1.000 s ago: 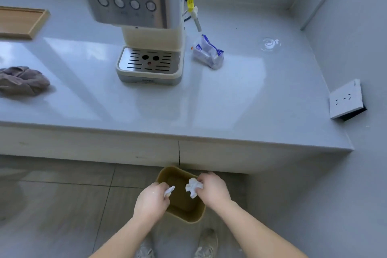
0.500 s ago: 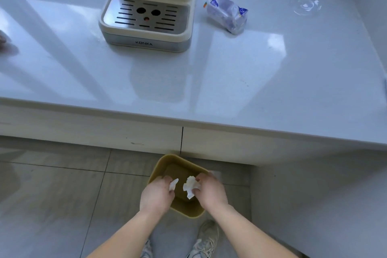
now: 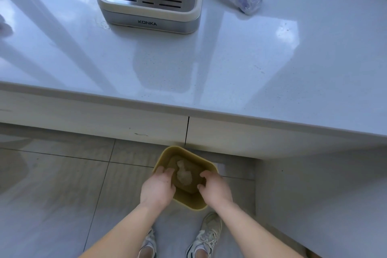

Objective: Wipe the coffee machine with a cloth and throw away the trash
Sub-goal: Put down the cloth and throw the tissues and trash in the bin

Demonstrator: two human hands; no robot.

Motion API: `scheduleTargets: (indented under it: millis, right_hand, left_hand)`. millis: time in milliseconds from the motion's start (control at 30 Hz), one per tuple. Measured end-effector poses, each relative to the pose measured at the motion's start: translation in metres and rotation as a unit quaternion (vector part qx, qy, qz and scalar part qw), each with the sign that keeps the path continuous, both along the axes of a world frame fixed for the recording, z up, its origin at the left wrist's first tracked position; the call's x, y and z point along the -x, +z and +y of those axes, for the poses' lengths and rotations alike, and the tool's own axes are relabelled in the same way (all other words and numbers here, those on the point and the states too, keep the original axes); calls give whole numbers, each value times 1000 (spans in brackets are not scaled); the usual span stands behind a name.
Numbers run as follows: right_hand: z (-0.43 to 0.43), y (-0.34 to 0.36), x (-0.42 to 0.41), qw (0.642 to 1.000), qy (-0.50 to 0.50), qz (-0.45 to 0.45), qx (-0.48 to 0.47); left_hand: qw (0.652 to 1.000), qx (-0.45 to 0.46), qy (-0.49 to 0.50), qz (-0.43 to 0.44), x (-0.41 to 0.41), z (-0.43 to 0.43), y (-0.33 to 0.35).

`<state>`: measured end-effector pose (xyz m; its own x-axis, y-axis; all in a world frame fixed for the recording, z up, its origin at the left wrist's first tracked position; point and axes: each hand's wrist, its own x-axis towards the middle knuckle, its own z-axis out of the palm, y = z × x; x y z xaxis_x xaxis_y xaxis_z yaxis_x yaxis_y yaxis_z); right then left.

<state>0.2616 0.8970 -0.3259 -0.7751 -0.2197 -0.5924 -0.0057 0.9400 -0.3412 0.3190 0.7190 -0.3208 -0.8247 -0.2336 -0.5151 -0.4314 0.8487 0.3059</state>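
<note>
Head shows trash [image 3: 184, 175] in bin [image 3: 181, 148] between left grip [image 3: 157, 189] and right grip [image 3: 214, 188]

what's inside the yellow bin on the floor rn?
Crumpled white paper shows inside the bin. The left hand and right hand, both empty, cover its near side; anything beneath them is hidden.

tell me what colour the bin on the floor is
The bin is mustard yellow, clearest in the head view.
</note>
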Motion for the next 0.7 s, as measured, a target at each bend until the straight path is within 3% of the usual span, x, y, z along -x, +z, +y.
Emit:
scheduleTargets:
  millis: [333,700]
  right_hand:
    - [-5,33,-1,999,24,33,-1]
    - [1,156,-1,991,74,101,36]
  left_hand:
    - [998,39,-57,12,2,-2,33]
    - [989,86,-100,63,-7,-15,147]
